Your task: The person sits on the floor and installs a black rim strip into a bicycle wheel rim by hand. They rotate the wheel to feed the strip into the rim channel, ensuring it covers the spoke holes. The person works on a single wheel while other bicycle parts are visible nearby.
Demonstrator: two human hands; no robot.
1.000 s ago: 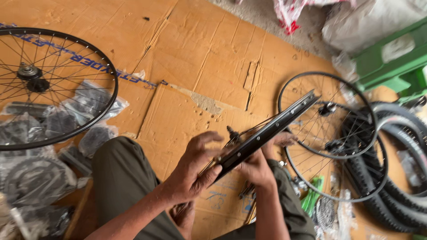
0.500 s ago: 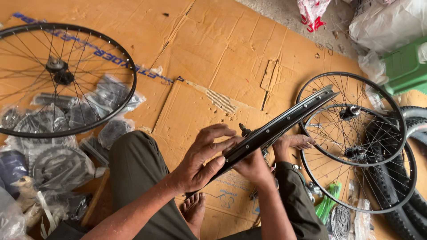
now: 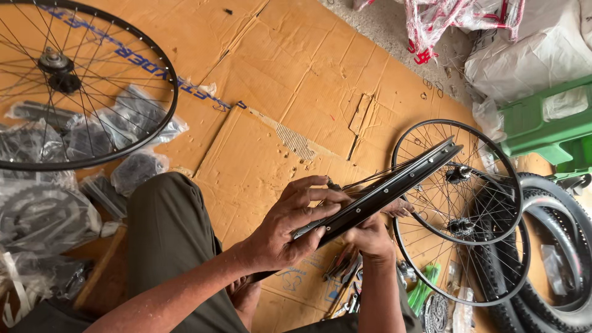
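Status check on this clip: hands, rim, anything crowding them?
Left hand gripping black rim from above. Right hand supporting it underneath. Spoked wheels and tyres close at right, not touching.

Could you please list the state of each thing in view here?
Black bicycle wheel rim: held edge-on, tilted.
Left hand: gripping the rim.
Right hand: under the rim.
Spoked black wheel: lying flat.
Black knobby tyre: lying flat.
Brown cardboard sheet: spread flat, torn.
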